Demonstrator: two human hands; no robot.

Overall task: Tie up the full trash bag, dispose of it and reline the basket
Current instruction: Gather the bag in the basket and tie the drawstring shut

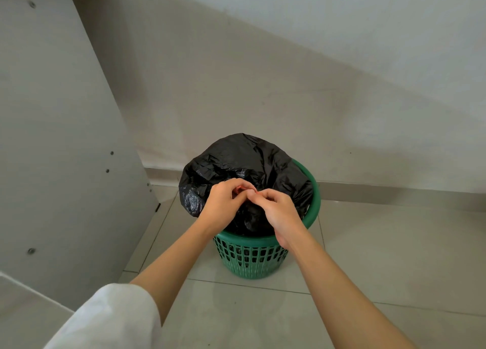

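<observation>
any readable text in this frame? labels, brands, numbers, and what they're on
None readable.
Black trash bag: no print visible.
Green basket: no label or brand on the side shown.
White panel: only screw heads, no markings.
Red piece between the hands, left and right: too hidden to tell.

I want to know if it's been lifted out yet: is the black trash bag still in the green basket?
Still in. The black trash bag bulges above the green basket rim, and shows through its slats.
</observation>
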